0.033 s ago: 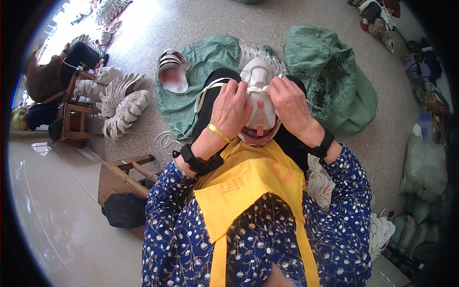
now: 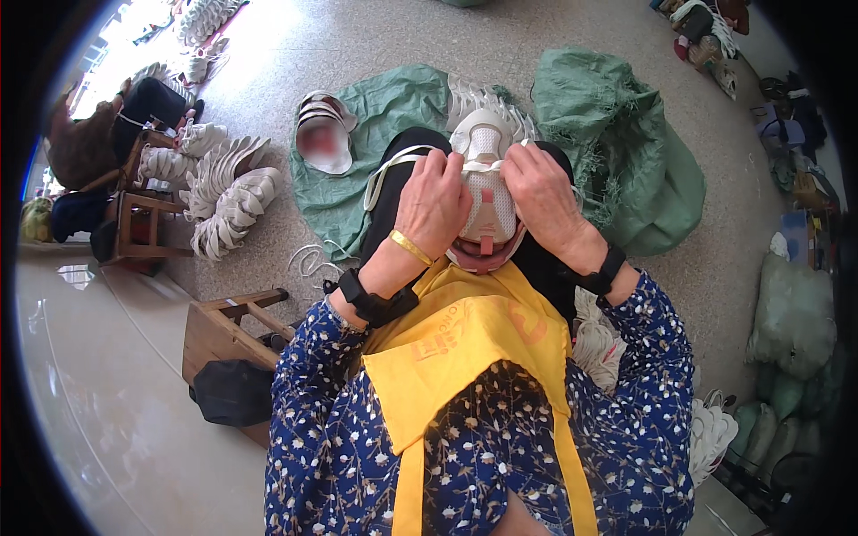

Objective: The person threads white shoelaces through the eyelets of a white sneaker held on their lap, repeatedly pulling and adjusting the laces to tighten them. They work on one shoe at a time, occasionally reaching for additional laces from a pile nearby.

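Observation:
A white and pink sneaker (image 2: 483,136) rests between my knees, its toe pointing away from me and its pink-lined opening toward me. A white shoelace (image 2: 483,166) crosses its upper. My left hand (image 2: 431,207) is closed in a pinch at the left side of the shoe, around the lace. At the right side my right hand (image 2: 542,198) pinches the other part of the lace, its fingertips against the shoe. A loose length of pale lace (image 2: 386,175) loops over my left knee. My fingers hide the lace's ends at the eyelets.
Another shoe (image 2: 323,134) lies on a green sheet (image 2: 384,94) ahead left. A green sack (image 2: 617,147) bulges ahead right. Rows of pale shoes (image 2: 234,201) sit on the floor by a wooden stool (image 2: 154,214). Beside me at left is a wooden stool (image 2: 228,330); white laces (image 2: 597,344) lie at right.

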Demonstrator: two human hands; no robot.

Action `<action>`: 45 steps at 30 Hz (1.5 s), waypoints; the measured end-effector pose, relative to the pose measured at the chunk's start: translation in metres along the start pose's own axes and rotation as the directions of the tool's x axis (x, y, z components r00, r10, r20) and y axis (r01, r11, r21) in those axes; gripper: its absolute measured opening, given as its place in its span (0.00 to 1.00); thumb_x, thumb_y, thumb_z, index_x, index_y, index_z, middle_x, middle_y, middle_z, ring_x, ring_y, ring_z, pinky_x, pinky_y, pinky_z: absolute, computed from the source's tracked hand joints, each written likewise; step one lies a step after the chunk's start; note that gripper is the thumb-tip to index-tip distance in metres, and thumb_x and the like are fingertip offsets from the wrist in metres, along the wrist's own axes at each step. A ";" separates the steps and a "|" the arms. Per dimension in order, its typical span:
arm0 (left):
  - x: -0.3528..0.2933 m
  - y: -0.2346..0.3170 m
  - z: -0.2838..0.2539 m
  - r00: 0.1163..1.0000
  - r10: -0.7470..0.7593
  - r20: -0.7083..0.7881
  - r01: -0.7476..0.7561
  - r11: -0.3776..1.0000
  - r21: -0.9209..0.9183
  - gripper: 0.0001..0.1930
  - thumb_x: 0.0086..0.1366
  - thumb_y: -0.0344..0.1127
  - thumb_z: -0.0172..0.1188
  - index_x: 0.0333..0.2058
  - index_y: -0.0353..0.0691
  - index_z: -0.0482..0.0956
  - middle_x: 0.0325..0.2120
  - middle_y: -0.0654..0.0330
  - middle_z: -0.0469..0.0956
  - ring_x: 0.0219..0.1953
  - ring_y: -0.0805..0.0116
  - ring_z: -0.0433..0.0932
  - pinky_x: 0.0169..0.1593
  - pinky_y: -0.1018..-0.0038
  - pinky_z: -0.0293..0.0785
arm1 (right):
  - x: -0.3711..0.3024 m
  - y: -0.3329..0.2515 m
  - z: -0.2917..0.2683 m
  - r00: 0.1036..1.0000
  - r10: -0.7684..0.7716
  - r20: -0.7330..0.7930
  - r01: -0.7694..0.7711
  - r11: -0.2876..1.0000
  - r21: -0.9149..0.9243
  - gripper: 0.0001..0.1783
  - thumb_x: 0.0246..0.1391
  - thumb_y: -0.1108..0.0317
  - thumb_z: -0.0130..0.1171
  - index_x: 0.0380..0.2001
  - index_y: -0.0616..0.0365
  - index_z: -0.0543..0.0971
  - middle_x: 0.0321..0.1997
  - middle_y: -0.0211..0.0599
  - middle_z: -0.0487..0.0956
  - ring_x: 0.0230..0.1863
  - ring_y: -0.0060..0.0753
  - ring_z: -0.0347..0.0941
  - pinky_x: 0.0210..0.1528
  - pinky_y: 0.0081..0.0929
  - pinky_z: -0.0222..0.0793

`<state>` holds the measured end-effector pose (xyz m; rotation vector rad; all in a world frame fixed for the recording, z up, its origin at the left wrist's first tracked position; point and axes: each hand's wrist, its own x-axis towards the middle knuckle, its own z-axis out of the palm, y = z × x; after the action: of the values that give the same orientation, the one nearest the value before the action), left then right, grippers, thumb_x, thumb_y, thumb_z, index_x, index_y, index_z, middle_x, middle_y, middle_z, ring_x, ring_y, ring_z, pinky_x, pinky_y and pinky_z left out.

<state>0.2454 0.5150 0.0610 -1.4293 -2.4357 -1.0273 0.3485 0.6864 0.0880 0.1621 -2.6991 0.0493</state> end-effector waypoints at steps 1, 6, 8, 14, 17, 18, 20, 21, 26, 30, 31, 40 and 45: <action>-0.001 -0.001 0.002 1.000 -0.018 0.010 0.018 1.000 -0.004 0.14 0.57 0.28 0.61 0.41 0.34 0.71 0.35 0.46 0.70 0.39 0.43 0.73 0.43 0.54 0.72 | 0.000 0.001 0.001 1.000 -0.012 0.009 0.012 1.000 0.005 0.03 0.47 0.76 0.58 0.28 0.61 0.75 0.36 0.41 0.73 0.42 0.41 0.74 0.45 0.33 0.75; 0.001 -0.004 0.001 0.995 -0.060 0.076 0.063 0.997 -0.037 0.14 0.57 0.28 0.61 0.41 0.33 0.70 0.35 0.45 0.70 0.39 0.42 0.74 0.43 0.54 0.72 | -0.002 -0.002 0.003 0.999 -0.046 0.022 0.043 0.990 0.133 0.05 0.48 0.76 0.57 0.31 0.62 0.74 0.37 0.41 0.73 0.42 0.43 0.75 0.45 0.35 0.76; 0.000 -0.007 0.002 0.996 -0.064 0.062 0.066 0.997 -0.034 0.14 0.57 0.28 0.60 0.41 0.33 0.70 0.34 0.45 0.70 0.39 0.42 0.74 0.43 0.54 0.72 | -0.003 -0.026 -0.011 0.999 -0.044 0.013 0.039 0.960 0.279 0.07 0.48 0.76 0.58 0.32 0.63 0.73 0.38 0.42 0.72 0.41 0.46 0.76 0.43 0.37 0.76; -0.001 -0.006 0.003 0.995 -0.077 0.057 0.079 0.996 -0.035 0.11 0.60 0.27 0.58 0.40 0.32 0.69 0.34 0.44 0.71 0.39 0.41 0.74 0.42 0.53 0.72 | 0.005 -0.031 0.012 0.947 0.314 0.064 -0.288 0.746 0.600 0.05 0.57 0.75 0.59 0.37 0.64 0.76 0.34 0.51 0.79 0.39 0.57 0.78 0.41 0.45 0.75; -0.001 -0.008 0.004 0.997 -0.064 0.049 0.065 0.998 -0.025 0.09 0.62 0.27 0.57 0.40 0.33 0.69 0.33 0.44 0.71 0.38 0.41 0.74 0.42 0.53 0.72 | 0.012 -0.035 0.023 0.942 0.332 0.052 -0.303 0.771 0.560 0.04 0.56 0.74 0.60 0.34 0.64 0.79 0.34 0.49 0.79 0.40 0.56 0.78 0.43 0.45 0.75; -0.001 -0.009 0.005 0.997 -0.058 0.048 0.059 0.998 -0.022 0.09 0.62 0.27 0.56 0.39 0.33 0.69 0.33 0.44 0.71 0.38 0.41 0.74 0.42 0.53 0.71 | 0.014 -0.036 0.026 0.942 0.331 0.058 -0.309 0.785 0.537 0.04 0.56 0.74 0.61 0.34 0.64 0.80 0.35 0.49 0.79 0.40 0.56 0.78 0.43 0.45 0.75; -0.002 -0.010 0.006 0.997 -0.075 0.034 0.076 0.996 -0.045 0.08 0.62 0.26 0.56 0.39 0.33 0.69 0.33 0.44 0.71 0.38 0.41 0.74 0.42 0.53 0.71 | 0.015 -0.037 0.028 0.943 0.327 0.067 -0.313 0.797 0.516 0.04 0.56 0.73 0.61 0.33 0.63 0.81 0.35 0.49 0.79 0.41 0.55 0.78 0.43 0.45 0.75; -0.002 -0.011 0.007 0.996 -0.083 0.027 0.084 0.995 -0.057 0.08 0.62 0.26 0.56 0.39 0.33 0.69 0.32 0.45 0.71 0.38 0.42 0.74 0.42 0.53 0.71 | 0.015 -0.037 0.028 0.943 0.327 0.068 -0.313 0.796 0.518 0.04 0.56 0.73 0.61 0.33 0.63 0.81 0.35 0.49 0.79 0.41 0.55 0.78 0.44 0.45 0.75; -0.002 -0.016 0.009 0.999 -0.029 -0.013 0.027 0.988 -0.155 0.07 0.62 0.25 0.56 0.38 0.35 0.68 0.31 0.47 0.72 0.36 0.43 0.74 0.40 0.54 0.71 | 0.015 -0.037 0.034 0.941 0.334 0.062 -0.322 0.820 0.474 0.06 0.57 0.71 0.60 0.32 0.63 0.80 0.35 0.50 0.79 0.40 0.55 0.78 0.42 0.46 0.75; 0.002 -0.010 0.007 0.998 -0.061 -0.021 0.057 0.987 -0.151 0.07 0.62 0.25 0.56 0.38 0.35 0.68 0.29 0.47 0.73 0.35 0.42 0.75 0.38 0.54 0.71 | 0.017 -0.034 0.038 0.938 0.337 0.077 -0.339 0.854 0.395 0.07 0.59 0.69 0.58 0.32 0.63 0.79 0.34 0.50 0.79 0.37 0.56 0.79 0.40 0.47 0.76; 0.002 -0.007 0.007 0.997 -0.065 -0.038 0.059 0.988 -0.140 0.07 0.62 0.25 0.56 0.38 0.35 0.68 0.29 0.47 0.73 0.34 0.42 0.75 0.38 0.54 0.71 | 0.019 -0.033 0.036 0.940 0.331 0.085 -0.338 0.862 0.378 0.07 0.59 0.69 0.58 0.32 0.63 0.79 0.34 0.50 0.79 0.37 0.56 0.79 0.39 0.48 0.76; -0.003 -0.001 0.014 0.986 -0.095 -0.137 0.084 0.993 -0.083 0.05 0.64 0.25 0.55 0.36 0.35 0.68 0.29 0.46 0.72 0.34 0.42 0.76 0.37 0.53 0.72 | 0.000 -0.015 -0.089 0.827 0.450 0.338 -0.538 0.457 0.708 0.06 0.59 0.74 0.63 0.29 0.64 0.79 0.22 0.30 0.78 0.25 0.14 0.72 0.27 0.20 0.67; -0.003 -0.004 0.017 0.988 -0.097 -0.121 0.088 0.993 -0.074 0.06 0.63 0.26 0.56 0.36 0.35 0.69 0.29 0.48 0.72 0.33 0.44 0.76 0.36 0.54 0.72 | 0.011 -0.022 -0.091 0.870 0.400 0.287 -0.445 0.388 0.807 0.06 0.61 0.73 0.62 0.30 0.63 0.80 0.24 0.24 0.78 0.27 0.10 0.71 0.29 0.16 0.67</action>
<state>0.2471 0.5223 0.0451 -1.2401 -2.4191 -1.1931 0.3794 0.6691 0.1756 -0.2659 -2.3963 1.5951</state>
